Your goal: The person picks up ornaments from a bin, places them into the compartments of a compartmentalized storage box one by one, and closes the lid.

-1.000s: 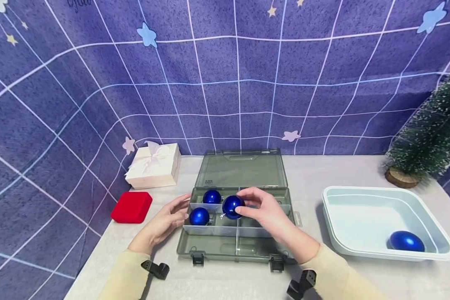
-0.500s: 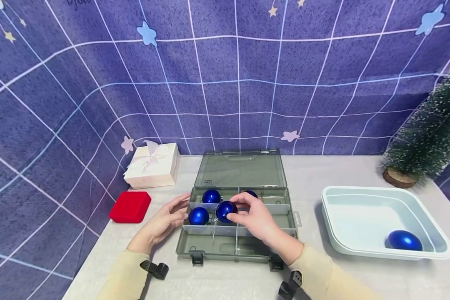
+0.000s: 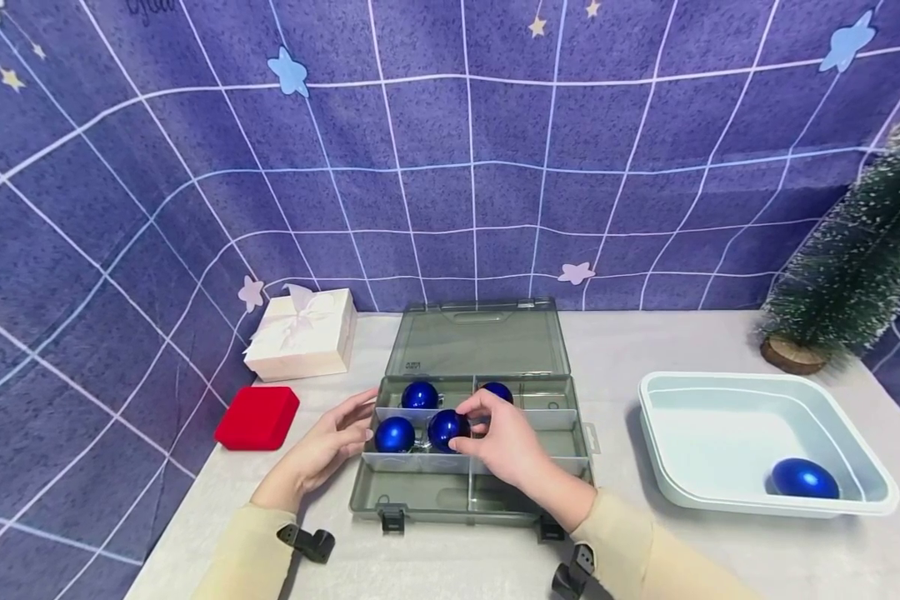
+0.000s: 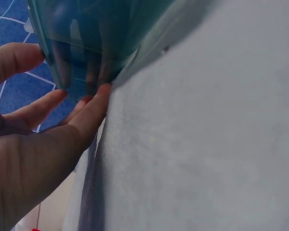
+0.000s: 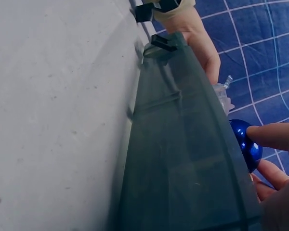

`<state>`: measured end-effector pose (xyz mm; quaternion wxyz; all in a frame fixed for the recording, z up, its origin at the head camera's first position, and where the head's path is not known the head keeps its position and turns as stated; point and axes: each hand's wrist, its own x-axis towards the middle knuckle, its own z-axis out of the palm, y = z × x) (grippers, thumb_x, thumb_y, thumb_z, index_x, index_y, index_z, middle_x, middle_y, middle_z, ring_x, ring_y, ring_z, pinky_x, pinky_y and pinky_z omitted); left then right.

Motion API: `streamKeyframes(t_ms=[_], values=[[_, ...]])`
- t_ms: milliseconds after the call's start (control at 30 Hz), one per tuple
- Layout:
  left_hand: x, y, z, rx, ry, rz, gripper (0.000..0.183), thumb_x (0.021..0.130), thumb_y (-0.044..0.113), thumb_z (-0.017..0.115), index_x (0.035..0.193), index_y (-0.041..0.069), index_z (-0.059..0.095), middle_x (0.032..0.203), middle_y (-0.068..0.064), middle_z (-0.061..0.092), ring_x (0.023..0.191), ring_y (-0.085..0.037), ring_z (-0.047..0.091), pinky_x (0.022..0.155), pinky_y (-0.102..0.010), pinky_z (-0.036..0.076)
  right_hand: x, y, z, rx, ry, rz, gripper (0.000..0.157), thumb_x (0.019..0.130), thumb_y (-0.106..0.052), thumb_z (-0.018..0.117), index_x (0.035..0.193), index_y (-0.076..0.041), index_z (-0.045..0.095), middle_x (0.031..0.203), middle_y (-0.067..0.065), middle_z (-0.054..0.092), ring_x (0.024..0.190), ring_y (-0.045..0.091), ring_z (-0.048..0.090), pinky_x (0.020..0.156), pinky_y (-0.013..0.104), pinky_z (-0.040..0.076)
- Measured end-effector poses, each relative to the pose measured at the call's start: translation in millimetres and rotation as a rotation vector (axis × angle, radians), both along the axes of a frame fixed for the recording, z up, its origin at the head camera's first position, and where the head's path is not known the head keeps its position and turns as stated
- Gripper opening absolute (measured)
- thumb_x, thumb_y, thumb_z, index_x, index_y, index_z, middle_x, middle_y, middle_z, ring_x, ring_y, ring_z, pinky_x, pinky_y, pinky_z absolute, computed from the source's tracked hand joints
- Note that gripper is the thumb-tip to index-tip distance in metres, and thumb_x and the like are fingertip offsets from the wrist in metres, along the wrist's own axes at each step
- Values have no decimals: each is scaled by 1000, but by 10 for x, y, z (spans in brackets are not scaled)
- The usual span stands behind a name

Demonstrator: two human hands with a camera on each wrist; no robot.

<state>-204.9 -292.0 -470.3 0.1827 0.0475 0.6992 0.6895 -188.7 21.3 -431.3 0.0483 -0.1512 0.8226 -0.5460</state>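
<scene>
In the head view my right hand point(image 3: 506, 442) pinches a shiny blue Christmas ball point(image 3: 447, 430) between thumb and fingers, low in the middle row of a clear grey compartment box point(image 3: 435, 492). The right wrist view shows the same ball point(image 5: 248, 147) behind the box wall, thumb and fingers on it. A matte blue ball point(image 3: 394, 435) lies just left of it. Behind stand two more blue balls, one at the back left point(image 3: 420, 396), the other point(image 3: 497, 392) partly hidden by my right hand. My left hand point(image 4: 43, 130) touches the box's left side with extended fingers.
The box lid point(image 3: 480, 337) lies open behind. At right a pale blue basin point(image 3: 720, 442) holds one blue ball point(image 3: 805, 478). Beyond it stands a small frosted tree point(image 3: 855, 258). On the left are a red box point(image 3: 257, 418) and a white gift box point(image 3: 300, 333) with a ribbon.
My right hand has moved left and down with the shiny ball, from above the divider into the compartment beside the matte ball. A ball at the back has come into view. The left hand stays.
</scene>
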Motion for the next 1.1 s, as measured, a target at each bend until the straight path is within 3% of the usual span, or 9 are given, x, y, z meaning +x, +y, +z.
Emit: streamKeyframes(t_ms=[367,700,1100], values=[[19,6,-3,-14,-3,17,76,95,0,58,162,6,22,162,-27,23,141,-38,32,102,-35,43,-1,-34,-7,43,46,-11,35,76,1,86,104,-10,67,107,6,70,90,21,68,81,36,56],[23,16,3,-24,-8,26,75,96,-1,57,162,7,23,161,-27,23,139,-37,36,99,-33,45,22,41,44,-67,57,27,18,88,1,72,105,-5,69,111,12,68,101,28,66,85,36,55],[17,24,17,-21,-7,26,75,95,-3,57,162,6,23,161,-27,22,135,-33,39,94,-29,47,99,574,365,-203,165,148,20,94,1,66,113,-6,69,116,8,70,108,31,65,89,36,55]])
